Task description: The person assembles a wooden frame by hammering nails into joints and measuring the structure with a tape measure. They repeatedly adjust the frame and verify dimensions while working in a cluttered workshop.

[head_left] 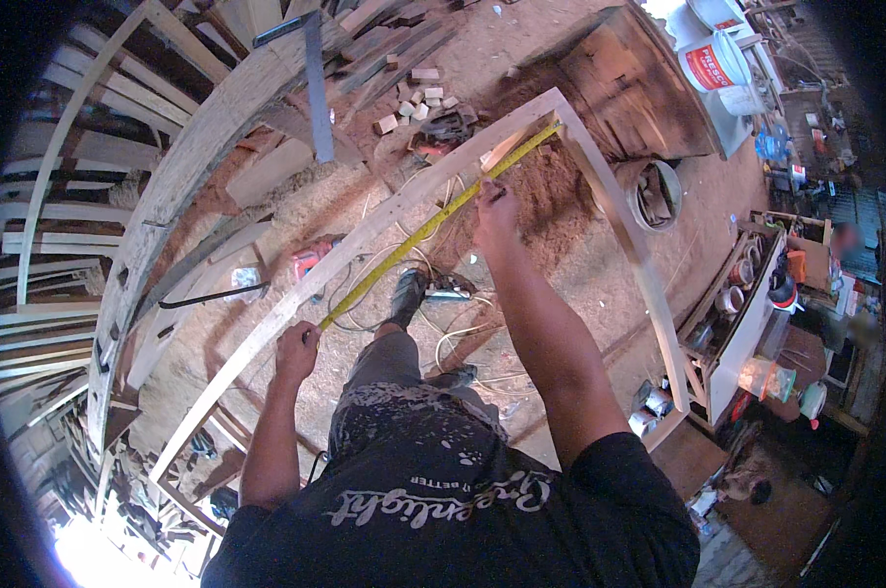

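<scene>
A yellow tape measure (404, 251) is pulled out in a straight line along a pale wooden frame (389, 218), reaching to near the frame's far corner. My left hand (296, 353) is closed at the near end of the tape, against the long left board. Farther along, my right hand (497, 208) is closed with its fingertips at the edge of the tape; the blade runs on past it. Whether that hand also holds something small cannot be made out. The frame's right board slants down toward me on the right side.
Several wood offcuts (423, 98) lie beyond the frame. A red power tool (314, 257) and loose cables are on the dusty floor by my feet. A metal square (318, 93) rests on a curved timber at left. A round bin (654, 196) and a shelf of cans (732, 289) stand right.
</scene>
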